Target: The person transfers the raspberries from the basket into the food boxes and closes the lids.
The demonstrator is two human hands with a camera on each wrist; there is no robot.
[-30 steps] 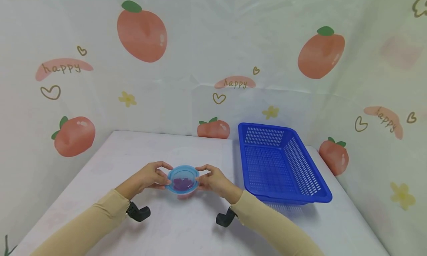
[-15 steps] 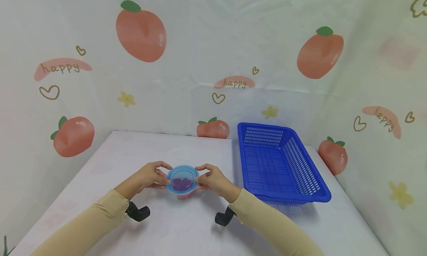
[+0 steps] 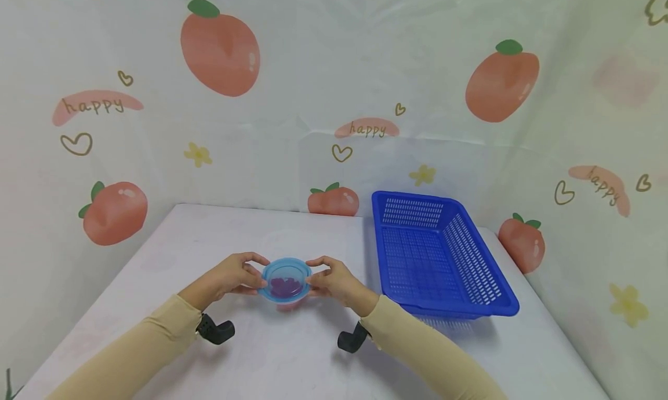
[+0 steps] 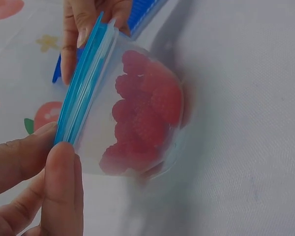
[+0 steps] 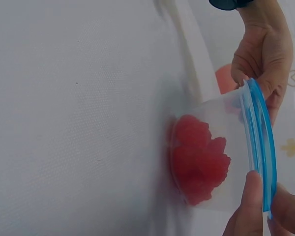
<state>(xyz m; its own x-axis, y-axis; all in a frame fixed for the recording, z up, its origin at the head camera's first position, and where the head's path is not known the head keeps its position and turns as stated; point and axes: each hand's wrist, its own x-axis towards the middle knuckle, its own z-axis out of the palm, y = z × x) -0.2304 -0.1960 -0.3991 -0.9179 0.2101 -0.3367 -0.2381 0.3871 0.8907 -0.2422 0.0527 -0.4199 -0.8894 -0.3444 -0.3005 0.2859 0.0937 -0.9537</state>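
Observation:
A round clear food container with a translucent blue lid is between my hands near the middle of the table. Red raspberries fill its lower part and also show through the wall in the right wrist view. My left hand pinches the lid's rim from the left, thumb and fingers at its edge. On the opposite side my right hand grips the rim the same way. The lid lies over the container's mouth all round, as far as both wrist views show. Whether the base touches the table cannot be told.
A large blue plastic basket with slotted walls stands to the right, close to my right forearm. White cloth covers the table. Behind it hangs a pale curtain printed with fruit and hearts.

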